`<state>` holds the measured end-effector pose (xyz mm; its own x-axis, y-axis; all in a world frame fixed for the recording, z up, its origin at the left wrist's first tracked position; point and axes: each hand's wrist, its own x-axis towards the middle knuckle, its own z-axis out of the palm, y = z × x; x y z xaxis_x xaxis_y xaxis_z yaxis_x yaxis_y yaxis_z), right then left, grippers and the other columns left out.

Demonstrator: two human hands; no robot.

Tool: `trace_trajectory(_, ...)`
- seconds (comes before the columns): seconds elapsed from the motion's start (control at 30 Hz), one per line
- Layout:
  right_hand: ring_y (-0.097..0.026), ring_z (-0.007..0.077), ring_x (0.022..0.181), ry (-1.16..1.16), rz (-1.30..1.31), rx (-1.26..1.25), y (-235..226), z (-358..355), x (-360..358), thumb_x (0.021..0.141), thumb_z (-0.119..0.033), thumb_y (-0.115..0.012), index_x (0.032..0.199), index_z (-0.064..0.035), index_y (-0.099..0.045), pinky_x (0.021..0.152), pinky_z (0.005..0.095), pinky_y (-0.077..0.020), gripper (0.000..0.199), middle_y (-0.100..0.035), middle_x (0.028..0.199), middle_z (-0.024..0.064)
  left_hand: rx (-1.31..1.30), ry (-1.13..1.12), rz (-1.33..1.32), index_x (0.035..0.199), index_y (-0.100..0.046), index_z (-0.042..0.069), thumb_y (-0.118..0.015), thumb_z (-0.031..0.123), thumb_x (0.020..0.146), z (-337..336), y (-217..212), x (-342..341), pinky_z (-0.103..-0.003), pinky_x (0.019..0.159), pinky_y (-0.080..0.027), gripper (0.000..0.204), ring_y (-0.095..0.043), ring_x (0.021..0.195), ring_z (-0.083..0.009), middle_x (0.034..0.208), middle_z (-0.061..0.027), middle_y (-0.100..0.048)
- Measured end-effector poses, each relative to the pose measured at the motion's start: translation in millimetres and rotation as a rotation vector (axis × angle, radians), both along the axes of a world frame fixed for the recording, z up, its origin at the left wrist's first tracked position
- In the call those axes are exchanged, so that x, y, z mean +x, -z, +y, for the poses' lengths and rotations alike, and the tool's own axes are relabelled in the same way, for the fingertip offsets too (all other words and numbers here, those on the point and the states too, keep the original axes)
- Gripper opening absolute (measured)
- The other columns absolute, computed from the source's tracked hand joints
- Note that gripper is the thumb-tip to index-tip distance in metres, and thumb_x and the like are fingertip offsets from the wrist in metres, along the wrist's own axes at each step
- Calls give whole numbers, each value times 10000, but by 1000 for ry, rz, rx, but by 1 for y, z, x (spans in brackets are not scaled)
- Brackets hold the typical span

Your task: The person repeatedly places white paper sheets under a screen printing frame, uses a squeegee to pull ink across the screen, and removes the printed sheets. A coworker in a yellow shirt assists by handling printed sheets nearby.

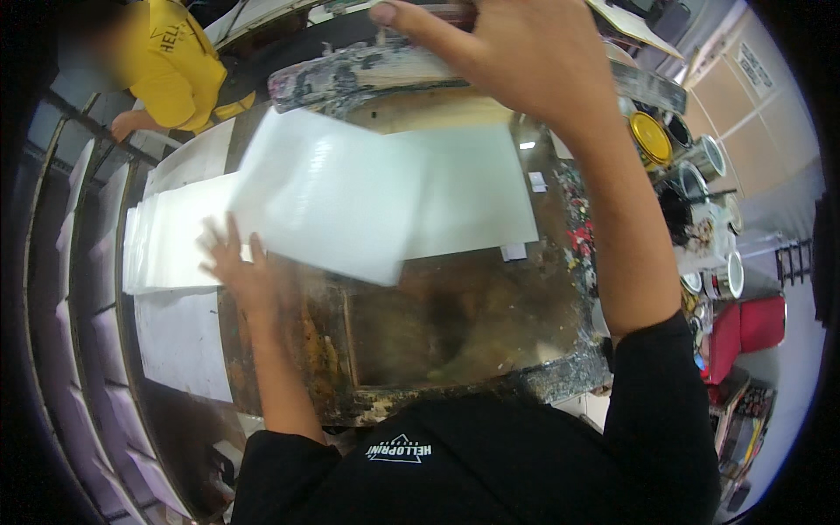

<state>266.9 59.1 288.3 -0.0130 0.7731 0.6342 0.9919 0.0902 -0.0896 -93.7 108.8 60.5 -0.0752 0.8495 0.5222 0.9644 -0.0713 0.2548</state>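
A white sheet (pixel 328 197), blurred by motion, hangs tilted over the work table, partly covering a pale sheet (pixel 468 188) that lies flat. My left hand (pixel 245 271) is at its lower left corner, fingers spread and smeared, with no grip on the sheet visible. To the left lies a stack of white sheets (pixel 179 241). High up, my right hand (pixel 525 57) reaches over an ink-stained beam (pixel 367 79). Its thumb stretches out to the left, while the other fingers are cut off by the upper edge, so whether it grips anything cannot be told.
The brown table (pixel 464 324) has paint-crusted edges. Racks with pale shelves (pixel 109 319) stand at the left. A person in yellow (pixel 179 70) works at the far left. Paint tins and a yellow-lidded bucket (pixel 649 138) crowd the right, with a red chair (pixel 744 337) nearer.
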Motion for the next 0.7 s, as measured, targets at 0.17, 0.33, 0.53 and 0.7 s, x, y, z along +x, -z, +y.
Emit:
trace_trajectory(0.17,-668,331,657,-17,-6,44,14,9,7,974,-688,-558,690,1,-724,801,482,-486,764,-680,648,163,-245,920,-183,1473,-628,175,-622,244,1053,-42,28,114,-619,1300,-123,426,-358,1559,-377,1624,-137,-492)
trace_trajectory(0.33,-658,335,647,-70,-29,0,1,6,8,984,-681,-543,646,19,-712,772,488,-477,795,-654,614,176,-300,980,63,1481,-622,186,-569,282,1073,-75,82,204,-614,1291,-182,423,-411,1525,-402,1623,-105,-506)
trace_trajectory(0.53,-631,357,584,18,29,-211,-23,-4,-3,991,-668,-533,593,25,-680,714,480,-492,812,-609,552,183,-317,1007,59,1479,-619,179,-561,287,1079,-79,83,211,-617,1287,-192,419,-414,1519,-417,1620,-108,-508)
trace_trajectory(0.7,-643,367,605,12,-8,-144,-28,0,-4,993,-664,-528,600,17,-679,733,496,-512,801,-622,577,188,-296,1034,65,1476,-619,177,-557,306,1085,-78,82,209,-616,1283,-207,416,-416,1517,-418,1617,-104,-512)
